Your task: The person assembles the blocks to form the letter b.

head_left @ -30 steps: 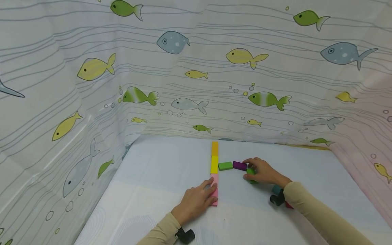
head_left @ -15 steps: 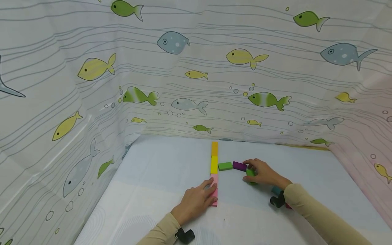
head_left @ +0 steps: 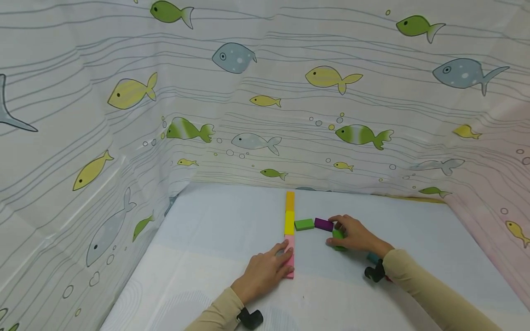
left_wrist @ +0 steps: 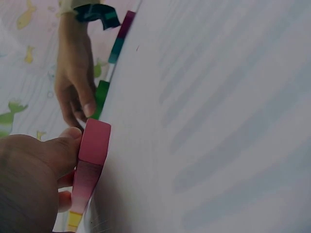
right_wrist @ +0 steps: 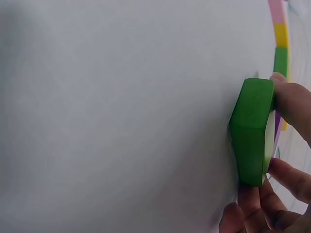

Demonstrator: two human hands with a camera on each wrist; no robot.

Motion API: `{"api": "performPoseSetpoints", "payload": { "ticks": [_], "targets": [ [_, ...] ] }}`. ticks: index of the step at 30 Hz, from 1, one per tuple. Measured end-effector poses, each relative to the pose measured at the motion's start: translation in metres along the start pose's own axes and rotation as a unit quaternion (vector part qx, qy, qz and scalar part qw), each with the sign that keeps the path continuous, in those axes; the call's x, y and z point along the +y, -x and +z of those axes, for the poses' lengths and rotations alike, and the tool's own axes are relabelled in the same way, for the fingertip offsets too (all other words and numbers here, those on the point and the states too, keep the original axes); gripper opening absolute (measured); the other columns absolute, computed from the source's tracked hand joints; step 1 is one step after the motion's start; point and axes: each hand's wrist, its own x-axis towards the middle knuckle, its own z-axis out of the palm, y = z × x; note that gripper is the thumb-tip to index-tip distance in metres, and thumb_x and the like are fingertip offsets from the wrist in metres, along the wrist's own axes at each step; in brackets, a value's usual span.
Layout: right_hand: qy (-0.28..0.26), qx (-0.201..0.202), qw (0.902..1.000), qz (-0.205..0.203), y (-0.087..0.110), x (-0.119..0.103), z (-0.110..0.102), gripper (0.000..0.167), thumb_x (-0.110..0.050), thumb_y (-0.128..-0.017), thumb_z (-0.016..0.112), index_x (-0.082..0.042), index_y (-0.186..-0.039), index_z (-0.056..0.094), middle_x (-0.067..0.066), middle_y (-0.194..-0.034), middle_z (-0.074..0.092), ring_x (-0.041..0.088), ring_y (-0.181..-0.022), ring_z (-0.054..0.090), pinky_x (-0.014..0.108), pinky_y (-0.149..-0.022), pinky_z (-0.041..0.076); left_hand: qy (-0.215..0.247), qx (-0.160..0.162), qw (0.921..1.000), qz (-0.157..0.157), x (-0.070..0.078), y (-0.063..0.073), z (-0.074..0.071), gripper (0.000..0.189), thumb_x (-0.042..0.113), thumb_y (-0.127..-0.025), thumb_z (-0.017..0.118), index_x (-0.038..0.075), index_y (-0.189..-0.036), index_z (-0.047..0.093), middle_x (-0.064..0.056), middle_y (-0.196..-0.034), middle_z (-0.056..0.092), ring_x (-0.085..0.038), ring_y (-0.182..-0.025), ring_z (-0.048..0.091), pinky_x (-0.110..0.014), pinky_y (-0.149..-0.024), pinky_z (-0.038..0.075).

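My left hand (head_left: 262, 273) rests its fingers and thumb along the pink blocks (left_wrist: 95, 141), at the near end of a straight row. Beyond them in that row lie a yellow block (head_left: 289, 223) and an orange block (head_left: 290, 201). From the yellow one, a green block (head_left: 304, 224) and a purple block (head_left: 323, 224) run to the right. My right hand (head_left: 354, 234) pinches another green block (right_wrist: 252, 126) between thumb and fingers, at the purple block's right end. This held block lies turned toward me, partly covered by the fingers in the head view.
A teal block (left_wrist: 116, 50) and a dark red block (left_wrist: 127, 24) lie near my right wrist, mostly hidden in the head view. White cloth (head_left: 232, 216) covers the table. Fish-printed sheets (head_left: 290, 115) rise at the back and both sides.
My right hand has shifted the held green block very slightly left and toward me. My left hand and the pink blocks have stayed still.
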Motion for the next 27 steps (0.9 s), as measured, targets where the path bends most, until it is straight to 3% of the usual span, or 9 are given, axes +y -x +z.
{"api": "performPoseSetpoints", "payload": {
  "ticks": [13, 21, 27],
  "targets": [
    [0.004, -0.003, 0.9999, 0.013, 0.011, 0.003, -0.016, 0.081, -0.048, -0.093, 0.08, -0.005, -0.154, 0.049, 0.015, -0.128, 0.067, 0.031, -0.115, 0.064, 0.055, -0.098, 0.055, -0.002, -0.004, 1.0, 0.001, 0.001, -0.005, 0.002, 0.048, 0.043, -0.103, 0.069, 0.021, -0.145, 0.067, -0.005, -0.154, 0.06, -0.024, -0.092, 0.079, -0.032, -0.067, 0.057],
    [0.012, -0.019, 0.999, 0.039, 0.045, 0.027, -0.055, 0.077, -0.05, -0.09, 0.082, -0.006, -0.147, 0.057, 0.015, -0.135, 0.066, 0.034, -0.12, 0.064, 0.058, -0.097, 0.055, -0.009, 0.001, 1.0, 0.003, 0.001, -0.004, 0.003, 0.048, 0.043, -0.103, 0.068, 0.02, -0.145, 0.067, -0.004, -0.154, 0.06, -0.026, -0.096, 0.079, -0.036, -0.067, 0.058],
    [0.016, -0.044, 0.9981, 0.042, 0.079, 0.045, -0.063, 0.065, -0.045, -0.087, 0.086, -0.009, -0.138, 0.065, 0.008, -0.126, 0.069, 0.029, -0.115, 0.064, 0.053, -0.092, 0.055, -0.003, 0.002, 1.0, -0.001, 0.0, -0.001, 0.001, 0.048, 0.042, -0.103, 0.067, 0.019, -0.145, 0.068, -0.005, -0.153, 0.061, -0.028, -0.093, 0.078, -0.037, -0.065, 0.057]
  ]
}}
